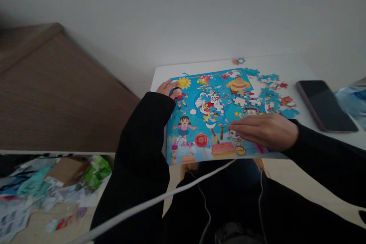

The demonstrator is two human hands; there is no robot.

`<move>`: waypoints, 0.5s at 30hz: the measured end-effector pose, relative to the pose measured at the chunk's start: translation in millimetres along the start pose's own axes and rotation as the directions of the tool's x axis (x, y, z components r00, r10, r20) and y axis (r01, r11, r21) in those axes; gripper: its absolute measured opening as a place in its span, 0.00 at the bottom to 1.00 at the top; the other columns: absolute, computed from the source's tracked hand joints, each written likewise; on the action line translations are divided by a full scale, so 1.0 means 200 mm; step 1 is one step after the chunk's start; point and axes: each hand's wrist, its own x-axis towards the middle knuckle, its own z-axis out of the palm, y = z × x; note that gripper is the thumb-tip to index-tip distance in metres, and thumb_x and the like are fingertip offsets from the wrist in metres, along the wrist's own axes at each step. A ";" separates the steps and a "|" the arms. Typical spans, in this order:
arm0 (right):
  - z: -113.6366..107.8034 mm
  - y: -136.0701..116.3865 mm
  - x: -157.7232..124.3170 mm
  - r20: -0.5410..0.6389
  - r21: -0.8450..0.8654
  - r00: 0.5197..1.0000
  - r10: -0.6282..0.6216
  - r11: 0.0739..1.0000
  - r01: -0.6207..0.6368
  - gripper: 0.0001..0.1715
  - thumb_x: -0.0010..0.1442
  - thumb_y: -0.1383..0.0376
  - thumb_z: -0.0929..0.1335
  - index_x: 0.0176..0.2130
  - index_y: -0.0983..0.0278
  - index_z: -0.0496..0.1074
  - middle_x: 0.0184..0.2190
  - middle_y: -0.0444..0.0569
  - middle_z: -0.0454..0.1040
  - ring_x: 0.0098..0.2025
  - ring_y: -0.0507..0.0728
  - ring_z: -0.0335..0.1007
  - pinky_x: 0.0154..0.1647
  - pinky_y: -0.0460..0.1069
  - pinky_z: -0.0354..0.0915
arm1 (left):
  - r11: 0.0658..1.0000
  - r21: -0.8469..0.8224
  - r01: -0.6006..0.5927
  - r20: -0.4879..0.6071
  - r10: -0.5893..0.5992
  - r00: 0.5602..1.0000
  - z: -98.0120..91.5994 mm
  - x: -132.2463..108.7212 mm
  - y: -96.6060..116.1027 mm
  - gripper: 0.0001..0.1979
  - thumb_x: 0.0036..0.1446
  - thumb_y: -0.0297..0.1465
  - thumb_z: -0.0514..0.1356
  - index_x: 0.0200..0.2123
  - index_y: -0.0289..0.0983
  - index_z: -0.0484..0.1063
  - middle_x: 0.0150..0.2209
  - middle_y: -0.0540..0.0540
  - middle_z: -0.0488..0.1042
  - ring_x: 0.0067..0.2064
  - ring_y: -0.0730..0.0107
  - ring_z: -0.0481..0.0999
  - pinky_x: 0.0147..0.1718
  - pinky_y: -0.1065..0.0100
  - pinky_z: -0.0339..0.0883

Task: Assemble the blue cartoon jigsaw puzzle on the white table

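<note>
Pale wall (183, 15) stands behind a white table (288, 63), and a brown wooden cabinet (57, 95) is to the left of the puzzle board (201, 126), which lies flat on the tabletop. Across the board's upper left corner rests the left hand (166, 88), its fingers loose and unclenched. Over the board's lower right part is the right hand (267, 129), fingers straight and close together; whether they pinch anything I cannot tell. Loose pieces (268, 97) lie scattered to the board's right, a blank-backed piece (240, 101) sits on its right side, and a phone (326, 105) lies farther right. These pieces look like thin card: very light, fairly stiff, probably a little slick on the printed face, with knobs that could bend or fray. They are best pinched by opposite edges, while the board would take a flat palm near a corner.
</note>
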 end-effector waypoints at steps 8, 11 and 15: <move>0.04 0.09 -0.21 -0.025 0.050 0.988 0.150 0.988 -0.148 0.19 0.63 0.62 0.60 0.51 0.59 0.69 0.50 0.47 0.72 0.49 0.57 0.70 0.46 0.53 0.70 | 0.998 0.060 -0.010 -0.072 0.014 0.997 -0.11 -0.01 0.00 0.18 0.59 0.35 0.50 0.50 0.40 0.68 0.52 0.46 0.70 0.56 0.64 0.65 0.59 0.63 0.54; 0.05 0.08 -0.22 -0.099 0.038 0.981 0.164 0.986 -0.161 0.17 0.63 0.63 0.60 0.48 0.61 0.71 0.45 0.50 0.75 0.46 0.56 0.72 0.45 0.52 0.69 | 0.998 0.035 0.056 -0.110 -0.052 0.993 -0.15 -0.02 0.05 0.15 0.59 0.37 0.50 0.43 0.39 0.72 0.45 0.45 0.74 0.46 0.64 0.73 0.48 0.65 0.67; 0.05 0.08 -0.21 -0.253 -0.033 0.945 0.206 0.975 -0.221 0.08 0.60 0.63 0.64 0.34 0.63 0.72 0.27 0.48 0.74 0.29 0.53 0.72 0.31 0.48 0.67 | 0.968 -0.022 0.248 -0.251 -0.246 0.936 -0.22 -0.05 0.15 0.12 0.56 0.41 0.54 0.28 0.38 0.66 0.25 0.51 0.68 0.27 0.73 0.67 0.29 0.71 0.65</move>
